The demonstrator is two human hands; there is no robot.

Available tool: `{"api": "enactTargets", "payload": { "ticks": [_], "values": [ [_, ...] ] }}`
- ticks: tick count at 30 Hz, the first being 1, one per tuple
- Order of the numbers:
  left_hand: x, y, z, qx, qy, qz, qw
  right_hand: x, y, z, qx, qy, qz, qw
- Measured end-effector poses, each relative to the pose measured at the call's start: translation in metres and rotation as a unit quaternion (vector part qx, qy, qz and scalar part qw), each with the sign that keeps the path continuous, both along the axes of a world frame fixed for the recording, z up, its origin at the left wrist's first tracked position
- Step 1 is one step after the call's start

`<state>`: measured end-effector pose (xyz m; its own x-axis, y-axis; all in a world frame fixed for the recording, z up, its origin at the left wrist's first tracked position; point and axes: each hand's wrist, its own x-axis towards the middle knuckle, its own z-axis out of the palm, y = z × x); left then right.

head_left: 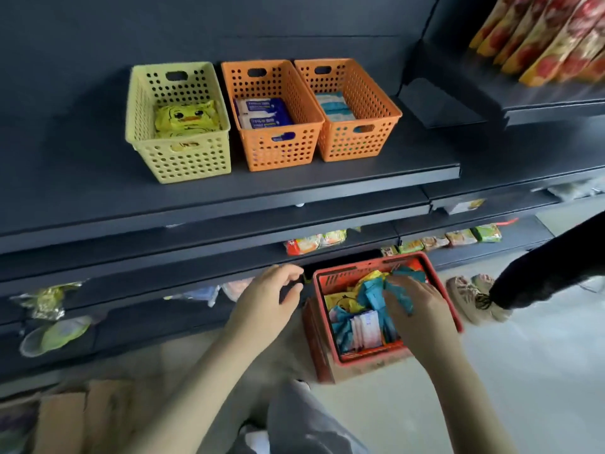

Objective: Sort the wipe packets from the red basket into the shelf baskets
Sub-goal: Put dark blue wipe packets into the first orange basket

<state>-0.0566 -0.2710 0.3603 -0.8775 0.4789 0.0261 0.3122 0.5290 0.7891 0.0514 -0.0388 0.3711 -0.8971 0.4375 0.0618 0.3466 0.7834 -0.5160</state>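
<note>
The red basket [453,317] stands on the floor below the shelves, holding several teal, yellow and white wipe packets. My right hand [417,309] reaches into it and its fingers lie on a teal packet [401,298]; whether they grip it is hidden. My left hand [266,301] hovers left of the red basket with loosely curled fingers, holding nothing. On the upper shelf stand a yellow basket [178,158] with yellow duck packets [186,117], a middle orange basket [278,152] with blue-and-white packets [263,113], and a right orange basket [357,142] with light teal packets [335,104].
Dark shelf boards jut out between the shelf baskets and the red basket. Snack packs lie on the lower shelves. Another person's dark sleeve [556,270] and shoes [474,296] are right of the red basket. A cardboard box [85,417] sits at the lower left.
</note>
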Motion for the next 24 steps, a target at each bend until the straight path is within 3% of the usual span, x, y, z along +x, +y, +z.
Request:
{"api": "enactTargets", "payload": {
  "ticks": [7,13,19,24],
  "values": [
    [0.022,0.071,-0.093,-0.065,-0.162,-0.022,0.984,0.002,0.092,-0.089,-0.093,-0.116,-0.093,0.984],
    [0.016,0.143,-0.172,-0.128,-0.288,0.036,0.948,-0.022,0.174,-0.184,-0.182,-0.249,-0.084,0.948],
    [0.012,0.201,-0.233,-0.167,-0.335,0.093,0.923,-0.033,0.234,-0.257,-0.152,-0.343,0.006,0.927],
    [-0.013,0.235,-0.293,-0.176,-0.335,0.116,0.918,-0.065,0.253,-0.325,-0.159,-0.333,0.034,0.929]
  ]
}}
